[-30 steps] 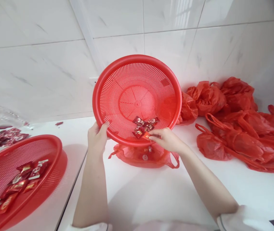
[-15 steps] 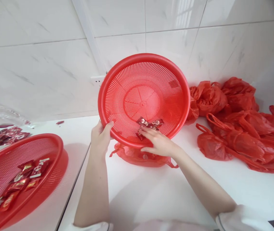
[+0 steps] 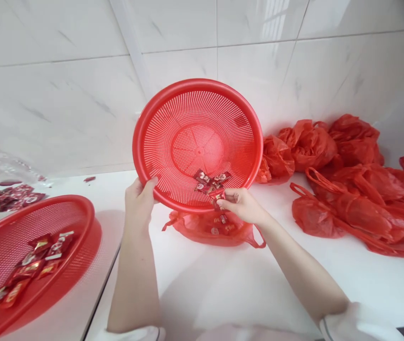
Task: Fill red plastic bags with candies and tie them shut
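Observation:
My left hand [image 3: 140, 201] grips the rim of a red plastic colander [image 3: 159, 125], thumb over the edge. The colander is tilted toward me, its inside facing the camera. Several dark red wrapped candies [image 3: 209, 182] lie along its lower wall. At the lower right rim, my right hand [image 3: 239, 203] pinches a small red candy packet [image 3: 219, 195] between thumb and fingers. Directly below the colander, a red plastic bag [image 3: 191, 229] lies open on the white table with some candies [image 3: 223, 219] showing in it.
Another red colander [image 3: 90, 213] with several wrapped candies stands at left. Behind it are loose packets [image 3: 13, 196] and a clear plastic bag [image 3: 10, 163]. Several filled red bags [image 3: 365, 203] lie at right. A tiled wall [image 3: 258, 61] rises behind the white table [image 3: 202, 289].
The colander and my left hand have shifted slightly left. My right hand has moved from flat on the candies to the rim, now pinching a packet. More candies show in the bag below.

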The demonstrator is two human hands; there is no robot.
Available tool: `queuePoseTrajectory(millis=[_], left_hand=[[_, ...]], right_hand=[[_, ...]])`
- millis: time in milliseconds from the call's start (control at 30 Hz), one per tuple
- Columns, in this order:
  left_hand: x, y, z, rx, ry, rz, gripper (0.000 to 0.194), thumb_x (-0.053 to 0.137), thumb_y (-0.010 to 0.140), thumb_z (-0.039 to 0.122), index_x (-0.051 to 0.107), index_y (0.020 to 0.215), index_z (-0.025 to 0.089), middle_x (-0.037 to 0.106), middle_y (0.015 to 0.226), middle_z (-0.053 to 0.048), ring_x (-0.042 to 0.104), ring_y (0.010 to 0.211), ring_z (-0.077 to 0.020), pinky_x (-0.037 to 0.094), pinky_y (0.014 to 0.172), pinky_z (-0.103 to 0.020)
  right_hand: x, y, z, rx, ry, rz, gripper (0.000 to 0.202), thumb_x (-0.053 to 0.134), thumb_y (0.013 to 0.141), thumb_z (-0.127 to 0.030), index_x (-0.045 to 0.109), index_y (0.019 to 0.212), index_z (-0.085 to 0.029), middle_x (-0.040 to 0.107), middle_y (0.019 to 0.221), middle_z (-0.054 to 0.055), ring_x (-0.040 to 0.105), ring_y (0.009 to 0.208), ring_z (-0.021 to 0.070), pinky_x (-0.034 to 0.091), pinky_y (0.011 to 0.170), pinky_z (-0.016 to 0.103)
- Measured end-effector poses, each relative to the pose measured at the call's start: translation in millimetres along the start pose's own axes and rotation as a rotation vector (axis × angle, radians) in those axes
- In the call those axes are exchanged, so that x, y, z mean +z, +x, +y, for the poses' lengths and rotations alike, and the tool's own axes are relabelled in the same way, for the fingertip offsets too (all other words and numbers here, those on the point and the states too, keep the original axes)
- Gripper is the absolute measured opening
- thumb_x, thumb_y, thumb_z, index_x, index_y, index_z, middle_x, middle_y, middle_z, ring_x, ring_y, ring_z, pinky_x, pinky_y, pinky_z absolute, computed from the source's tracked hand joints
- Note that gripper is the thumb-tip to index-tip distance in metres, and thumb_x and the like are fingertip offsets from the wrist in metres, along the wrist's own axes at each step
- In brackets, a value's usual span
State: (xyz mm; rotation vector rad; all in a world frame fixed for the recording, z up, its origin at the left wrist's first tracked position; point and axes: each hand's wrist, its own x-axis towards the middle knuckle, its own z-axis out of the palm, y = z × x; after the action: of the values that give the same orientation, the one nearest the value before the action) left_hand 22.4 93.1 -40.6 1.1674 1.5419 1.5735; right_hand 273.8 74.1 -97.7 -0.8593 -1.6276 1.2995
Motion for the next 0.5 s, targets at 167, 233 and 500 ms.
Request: queuePoseTrajectory(millis=[167, 233, 500], left_hand=[[-1.6, 0.9, 1.6, -0.009, 0.003, 0.025, 0.031, 0.065, 0.071, 0.034, 0.069, 0.097, 0.017, 0.068, 0.081, -0.005, 0.066, 0.067, -0.0183, 0.055, 0.052, -0.025], [-1.7, 1.3, 1.5, -0.018, 0.002, 0.030, 0.031, 0.064, 0.071, 0.034, 0.069, 0.097, 0.017, 0.069, 0.081, -0.004, 0.066, 0.068, -0.0185, 0.055, 0.053, -0.026], [8.1, -1.4, -7.1, -0.003, -0.029, -0.030, 0.032, 0.066, 0.072, 0.037, 0.068, 0.097, 0.017, 0.068, 0.081, -0.004, 0.065, 0.067, -0.0183, 0.055, 0.052, -0.028]], right_hand=[[-3.5, -0.6, 1.4, 0.045, -0.032, -0.114, 0.020, 0.060, 0.086, -0.034, 0.064, 0.082, -0.015, 0.065, 0.076, 0.001, 0.061, 0.069, 0.0138, 0.050, 0.068, 0.027], [-3.8, -1.4, -0.7, 0.038, -0.135, -0.166, 0.021, 0.060, 0.086, -0.036, 0.066, 0.088, -0.016, 0.069, 0.082, 0.002, 0.064, 0.074, 0.0160, 0.052, 0.071, 0.030], [2.7, 0.9, 3.2, -0.237, -0.622, 0.081, 0.030, 0.058, 0.091, -0.037, 0.067, 0.115, -0.023, 0.061, 0.130, 0.008, 0.054, 0.123, 0.0217, 0.039, 0.108, 0.042]])
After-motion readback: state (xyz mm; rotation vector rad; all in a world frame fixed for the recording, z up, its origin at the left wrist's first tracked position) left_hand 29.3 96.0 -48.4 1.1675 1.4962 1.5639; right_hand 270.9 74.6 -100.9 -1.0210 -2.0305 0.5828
